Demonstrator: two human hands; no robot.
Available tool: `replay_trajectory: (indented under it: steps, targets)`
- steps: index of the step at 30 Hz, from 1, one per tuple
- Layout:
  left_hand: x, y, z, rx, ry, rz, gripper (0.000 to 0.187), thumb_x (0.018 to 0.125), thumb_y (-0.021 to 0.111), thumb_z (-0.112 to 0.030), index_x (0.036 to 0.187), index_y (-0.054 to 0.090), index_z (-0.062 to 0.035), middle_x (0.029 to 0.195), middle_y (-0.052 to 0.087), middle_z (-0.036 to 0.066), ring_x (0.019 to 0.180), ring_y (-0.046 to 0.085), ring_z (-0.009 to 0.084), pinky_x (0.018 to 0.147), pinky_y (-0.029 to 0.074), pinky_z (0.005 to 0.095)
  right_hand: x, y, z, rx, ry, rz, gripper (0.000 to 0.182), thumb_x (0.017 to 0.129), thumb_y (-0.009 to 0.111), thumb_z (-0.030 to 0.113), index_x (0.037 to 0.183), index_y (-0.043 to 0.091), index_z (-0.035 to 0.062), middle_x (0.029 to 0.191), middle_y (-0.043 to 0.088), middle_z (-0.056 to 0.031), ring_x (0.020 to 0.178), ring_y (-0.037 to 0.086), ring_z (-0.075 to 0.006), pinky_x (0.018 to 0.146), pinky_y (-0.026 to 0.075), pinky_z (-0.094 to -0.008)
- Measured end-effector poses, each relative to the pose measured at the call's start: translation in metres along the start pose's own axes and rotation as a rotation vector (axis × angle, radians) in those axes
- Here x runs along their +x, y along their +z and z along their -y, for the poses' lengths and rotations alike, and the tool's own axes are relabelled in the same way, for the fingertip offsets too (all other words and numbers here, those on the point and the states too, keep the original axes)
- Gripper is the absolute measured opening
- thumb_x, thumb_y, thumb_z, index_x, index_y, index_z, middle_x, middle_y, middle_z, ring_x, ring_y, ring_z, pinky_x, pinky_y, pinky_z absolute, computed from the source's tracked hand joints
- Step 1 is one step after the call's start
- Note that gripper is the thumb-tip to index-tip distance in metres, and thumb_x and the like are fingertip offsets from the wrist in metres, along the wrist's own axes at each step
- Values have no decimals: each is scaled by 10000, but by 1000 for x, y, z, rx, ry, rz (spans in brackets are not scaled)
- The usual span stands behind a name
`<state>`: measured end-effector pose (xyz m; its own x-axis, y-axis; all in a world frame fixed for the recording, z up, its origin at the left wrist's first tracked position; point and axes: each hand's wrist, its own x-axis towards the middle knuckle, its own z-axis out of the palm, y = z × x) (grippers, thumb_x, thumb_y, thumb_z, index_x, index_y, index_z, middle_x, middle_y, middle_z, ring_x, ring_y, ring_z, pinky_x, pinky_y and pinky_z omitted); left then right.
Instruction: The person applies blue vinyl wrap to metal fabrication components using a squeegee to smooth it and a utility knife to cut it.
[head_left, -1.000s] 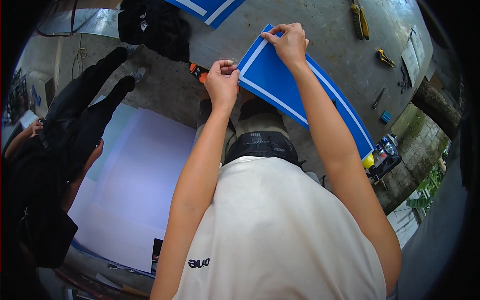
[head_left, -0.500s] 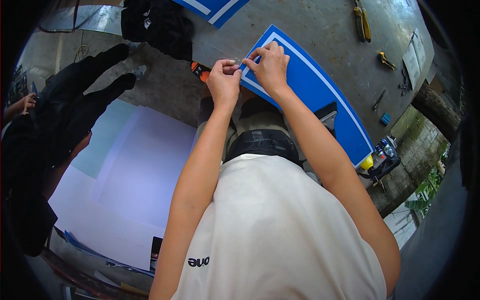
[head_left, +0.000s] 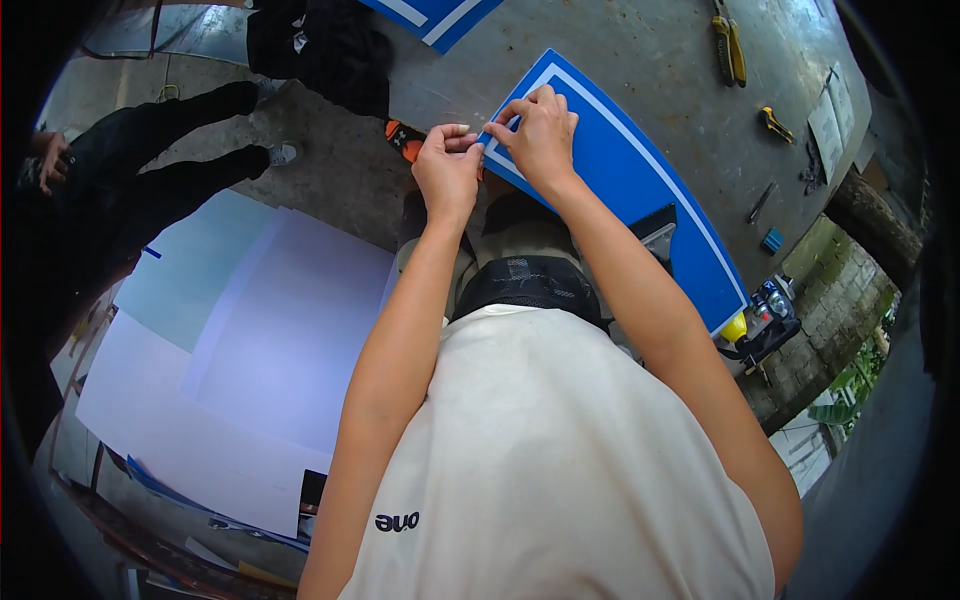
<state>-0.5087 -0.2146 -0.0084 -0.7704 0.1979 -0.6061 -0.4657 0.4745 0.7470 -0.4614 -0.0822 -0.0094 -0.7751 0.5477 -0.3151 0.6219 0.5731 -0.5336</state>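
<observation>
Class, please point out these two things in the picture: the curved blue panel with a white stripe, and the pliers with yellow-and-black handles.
Curved blue panel (head_left: 610,165), head view: on its flat blue face.
Pliers (head_left: 722,45), head view: on one handle.

Both hands are busy at the left corner of a curved blue panel (head_left: 615,175) with a white border. Left-hand grip (head_left: 447,178) has its fingertips right at the edge, right-hand grip (head_left: 540,135) is bent in just beside it, and honestly can't tell what's between the fingers. A flat tool with a black edge (head_left: 658,238) lies on the panel, partly behind the right forearm. Rest of the grey desk (head_left: 640,60): yellow-and-black pliers (head_left: 730,50), a yellow cutter (head_left: 775,125), a small blue block (head_left: 772,240). Someone in black trousers (head_left: 180,125) is off left, near big pale sheets (head_left: 290,330).
</observation>
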Motion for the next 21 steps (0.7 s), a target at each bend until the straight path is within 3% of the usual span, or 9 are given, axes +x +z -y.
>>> replay_trajectory:
  steps: [7,21]
  targets:
    - [-1,1,1,15,32,-36,281,848,756,49,1108,651,32,974,768,122,808,756,165,750,596,284,-2,4,-3,21,-18,-36,183,757,876,274,859,814,134,995,607,-56,1041,531,-252,894,372,-416]
    - [-1,4,0,127,59,-94,322,829,796,20,1111,641,20,952,775,121,827,751,157,733,620,294,-4,7,-5,29,-34,-55,190,753,880,282,851,807,137,987,606,-53,1034,532,-255,893,375,-417]
